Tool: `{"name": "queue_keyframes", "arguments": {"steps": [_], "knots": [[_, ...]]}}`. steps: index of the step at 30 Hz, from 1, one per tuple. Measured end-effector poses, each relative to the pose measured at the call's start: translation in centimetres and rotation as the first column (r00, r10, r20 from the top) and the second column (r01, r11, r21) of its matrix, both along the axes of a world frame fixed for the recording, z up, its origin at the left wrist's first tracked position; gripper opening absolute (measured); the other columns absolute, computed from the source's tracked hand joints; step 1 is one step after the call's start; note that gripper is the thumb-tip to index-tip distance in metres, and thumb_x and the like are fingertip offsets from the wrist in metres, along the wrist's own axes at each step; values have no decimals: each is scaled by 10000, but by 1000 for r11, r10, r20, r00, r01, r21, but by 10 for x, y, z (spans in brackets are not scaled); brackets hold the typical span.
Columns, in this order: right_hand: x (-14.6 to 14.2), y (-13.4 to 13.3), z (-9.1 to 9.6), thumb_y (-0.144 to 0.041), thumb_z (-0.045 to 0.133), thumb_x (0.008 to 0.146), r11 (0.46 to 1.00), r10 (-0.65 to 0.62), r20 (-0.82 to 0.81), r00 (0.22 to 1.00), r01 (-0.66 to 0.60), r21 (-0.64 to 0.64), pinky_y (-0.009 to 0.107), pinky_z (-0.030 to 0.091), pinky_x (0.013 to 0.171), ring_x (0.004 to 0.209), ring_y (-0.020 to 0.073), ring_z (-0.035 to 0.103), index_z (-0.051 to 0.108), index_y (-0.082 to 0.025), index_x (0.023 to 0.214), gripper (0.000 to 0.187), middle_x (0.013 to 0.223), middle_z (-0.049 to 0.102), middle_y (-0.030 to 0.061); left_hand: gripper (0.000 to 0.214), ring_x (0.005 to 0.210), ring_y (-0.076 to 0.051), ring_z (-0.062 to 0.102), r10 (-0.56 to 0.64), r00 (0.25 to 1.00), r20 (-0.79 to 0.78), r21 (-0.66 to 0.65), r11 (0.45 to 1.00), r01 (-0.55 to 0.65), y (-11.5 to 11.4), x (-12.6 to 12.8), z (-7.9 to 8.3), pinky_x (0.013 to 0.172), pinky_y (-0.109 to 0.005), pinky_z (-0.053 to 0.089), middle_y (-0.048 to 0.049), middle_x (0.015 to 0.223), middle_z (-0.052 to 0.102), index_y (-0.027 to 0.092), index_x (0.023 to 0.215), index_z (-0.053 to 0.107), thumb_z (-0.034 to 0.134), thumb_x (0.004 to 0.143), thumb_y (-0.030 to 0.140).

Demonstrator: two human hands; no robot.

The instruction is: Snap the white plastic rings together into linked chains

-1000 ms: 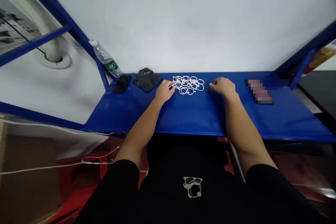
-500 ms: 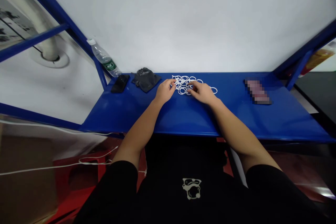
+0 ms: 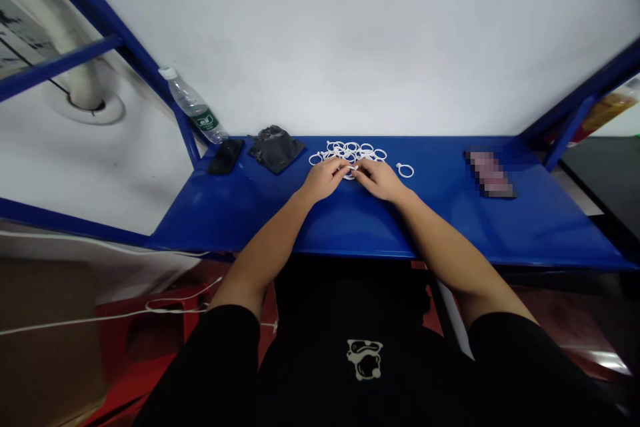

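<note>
A loose pile of white plastic rings (image 3: pixel 353 151) lies on the blue metal bench top (image 3: pixel 240 217). My left hand (image 3: pixel 324 180) and my right hand (image 3: pixel 380 180) meet at the pile's front edge. Their fingertips come together on a white plastic ring (image 3: pixel 353 167), which is mostly hidden by the fingers. One more white ring (image 3: pixel 405 171) lies alone to the right of the pile, apart from my right hand.
Left along the back of the bench are a black phone (image 3: pixel 226 156), a dark crumpled cloth pouch (image 3: pixel 275 149) and a plastic water bottle (image 3: pixel 193 107). A pixelated flat object (image 3: pixel 490 173) lies at right. Blue metal frame bars rise at both ends.
My left hand has moved right, and its fingertips now meet those of my right hand at the front of the pile. The two hands are closer together.
</note>
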State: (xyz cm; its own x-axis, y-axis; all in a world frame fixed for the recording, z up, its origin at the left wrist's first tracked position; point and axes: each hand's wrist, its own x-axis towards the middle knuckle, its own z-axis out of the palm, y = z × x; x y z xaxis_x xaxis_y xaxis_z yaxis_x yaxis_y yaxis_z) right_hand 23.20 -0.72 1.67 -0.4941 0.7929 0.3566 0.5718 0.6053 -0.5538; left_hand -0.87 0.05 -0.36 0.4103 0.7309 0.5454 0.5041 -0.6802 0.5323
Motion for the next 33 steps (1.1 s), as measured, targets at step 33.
{"name": "queue_keyframes", "arguments": {"steps": [33], "knots": [[71, 38, 17, -228, 559, 935, 838, -496, 276, 823, 537, -95, 432, 559, 863, 990, 320, 761, 854, -207, 1162, 373, 1050, 849, 138, 242, 1238, -278, 759, 2, 938, -345, -243, 966, -92, -1, -1, 2, 1071, -437, 616, -88, 1366, 786, 232, 1313, 805, 785, 1088, 321]]}}
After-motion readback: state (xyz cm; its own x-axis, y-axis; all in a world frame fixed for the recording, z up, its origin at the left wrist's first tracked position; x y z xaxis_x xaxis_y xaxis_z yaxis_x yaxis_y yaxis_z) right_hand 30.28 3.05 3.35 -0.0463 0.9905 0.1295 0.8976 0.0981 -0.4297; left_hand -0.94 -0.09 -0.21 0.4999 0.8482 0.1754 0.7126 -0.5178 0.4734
